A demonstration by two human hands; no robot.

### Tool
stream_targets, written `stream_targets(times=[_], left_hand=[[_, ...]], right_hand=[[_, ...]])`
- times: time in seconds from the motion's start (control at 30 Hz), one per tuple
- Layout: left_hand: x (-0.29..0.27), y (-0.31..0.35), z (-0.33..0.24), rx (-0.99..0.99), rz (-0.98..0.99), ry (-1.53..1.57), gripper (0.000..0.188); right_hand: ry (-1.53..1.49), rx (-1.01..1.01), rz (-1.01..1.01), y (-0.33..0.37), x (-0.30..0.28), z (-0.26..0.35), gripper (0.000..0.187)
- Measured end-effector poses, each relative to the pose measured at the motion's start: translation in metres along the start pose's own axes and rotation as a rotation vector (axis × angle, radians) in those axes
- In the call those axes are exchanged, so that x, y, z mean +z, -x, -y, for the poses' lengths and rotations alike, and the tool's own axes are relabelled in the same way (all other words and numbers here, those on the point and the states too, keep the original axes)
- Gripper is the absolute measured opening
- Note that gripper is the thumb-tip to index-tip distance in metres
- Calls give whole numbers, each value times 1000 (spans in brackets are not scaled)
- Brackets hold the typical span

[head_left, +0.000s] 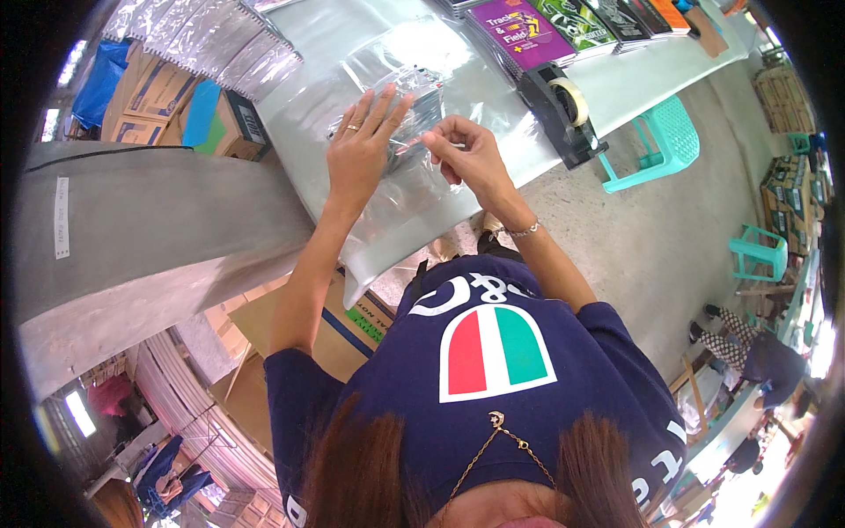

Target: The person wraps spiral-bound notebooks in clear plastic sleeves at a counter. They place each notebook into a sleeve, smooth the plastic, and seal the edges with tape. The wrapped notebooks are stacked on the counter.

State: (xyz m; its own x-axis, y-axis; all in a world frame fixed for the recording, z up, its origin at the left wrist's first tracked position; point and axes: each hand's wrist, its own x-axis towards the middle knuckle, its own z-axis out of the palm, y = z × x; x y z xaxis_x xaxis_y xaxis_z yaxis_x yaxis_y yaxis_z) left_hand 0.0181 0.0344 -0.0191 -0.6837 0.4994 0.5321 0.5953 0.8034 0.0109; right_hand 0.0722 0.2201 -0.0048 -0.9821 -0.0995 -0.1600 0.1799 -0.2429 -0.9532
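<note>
My left hand (363,150) lies with its fingers stretched out on a flat, dark item in clear plastic (426,107), pressing it to the table. What the item is cannot be made out under the glare and my fingers. My right hand (471,158) is at the near right side of the plastic, thumb and index finger pinched together and the other fingers curled. Anything in that pinch is too small or hidden to name. To the right of my right hand stands a black tape dispenser (554,123) with a roll of pale tape.
Spiral notebooks (207,44) in shiny plastic lie at the table's far left. A purple notebook (519,33) and several others line the far right. A grey pillar (167,220) flanks the table, with cartons (145,92) beyond it. A teal stool (656,145) stands right.
</note>
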Motion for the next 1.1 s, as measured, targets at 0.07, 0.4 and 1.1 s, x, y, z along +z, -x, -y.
stream_targets(times=[0.07,0.4,1.1], left_hand=[[0,1,1,-1,5,-4,57],[0,3,6,34,53,36,61],[-5,-11,0,-76,80,67,51]], right_hand=[[91,-14,3,-9,8,-4,23],[224,-60,-123,-25,12,-43,25],[801,16,-558,-54,-25,-104,68]])
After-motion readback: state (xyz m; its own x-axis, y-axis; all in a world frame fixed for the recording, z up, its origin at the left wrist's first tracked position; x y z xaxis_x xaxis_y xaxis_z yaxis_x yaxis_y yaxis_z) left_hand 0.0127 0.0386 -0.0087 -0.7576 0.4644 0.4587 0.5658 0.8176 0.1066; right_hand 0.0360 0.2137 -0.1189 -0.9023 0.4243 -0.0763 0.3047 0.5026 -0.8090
